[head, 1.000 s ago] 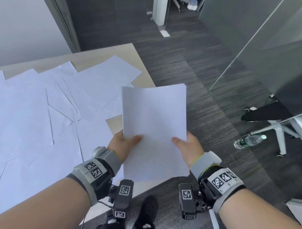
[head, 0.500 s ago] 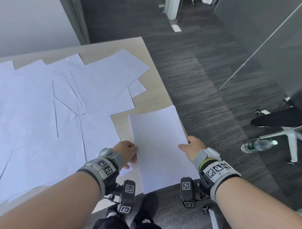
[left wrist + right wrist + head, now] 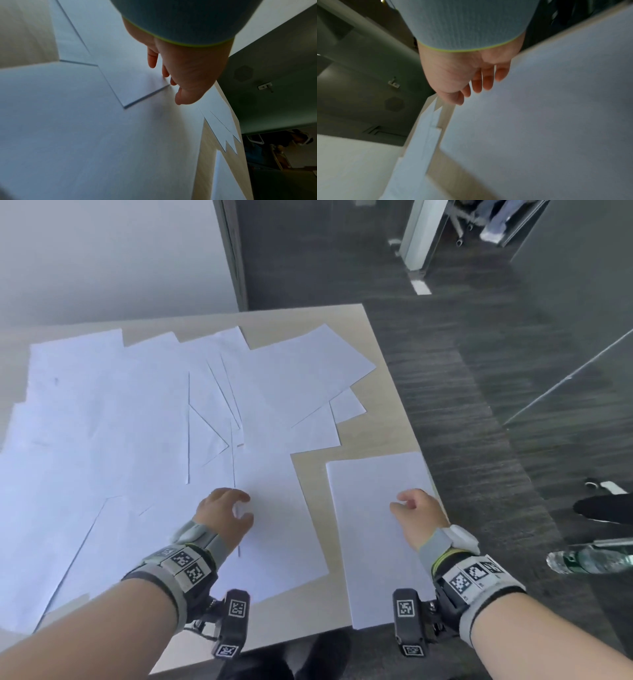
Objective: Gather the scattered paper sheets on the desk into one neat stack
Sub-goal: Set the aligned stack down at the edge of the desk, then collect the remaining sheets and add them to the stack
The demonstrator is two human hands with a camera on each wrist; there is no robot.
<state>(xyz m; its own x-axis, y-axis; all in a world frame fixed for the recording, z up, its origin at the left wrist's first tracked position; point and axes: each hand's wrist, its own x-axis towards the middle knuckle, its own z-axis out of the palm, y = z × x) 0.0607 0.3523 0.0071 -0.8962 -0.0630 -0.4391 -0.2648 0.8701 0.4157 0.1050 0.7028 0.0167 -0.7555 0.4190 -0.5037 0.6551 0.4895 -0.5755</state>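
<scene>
Many white paper sheets (image 3: 120, 422) lie scattered and overlapping across the left and middle of the beige desk (image 3: 311, 474). A small squared stack of sheets (image 3: 363, 559) lies flat at the desk's right edge, its near end hanging over the front edge. My right hand (image 3: 402, 505) hovers over this stack with relaxed fingers and holds nothing; the right wrist view shows the hand (image 3: 479, 83) just above the stack (image 3: 539, 121). My left hand (image 3: 245, 508) is loosely curled over a loose sheet beside the stack. In the left wrist view its fingertips (image 3: 165, 73) reach down by a sheet corner (image 3: 145, 92).
The desk's right edge drops to dark carpet. A plastic water bottle (image 3: 589, 558) lies on the floor by a chair base (image 3: 603, 508). A glass partition stands at the right. My shoes (image 3: 322, 655) show under the front edge.
The stack, held up in both hands a second ago, came down onto the desk's right edge. Both hands let go; the left hand moved left over the loose sheets.
</scene>
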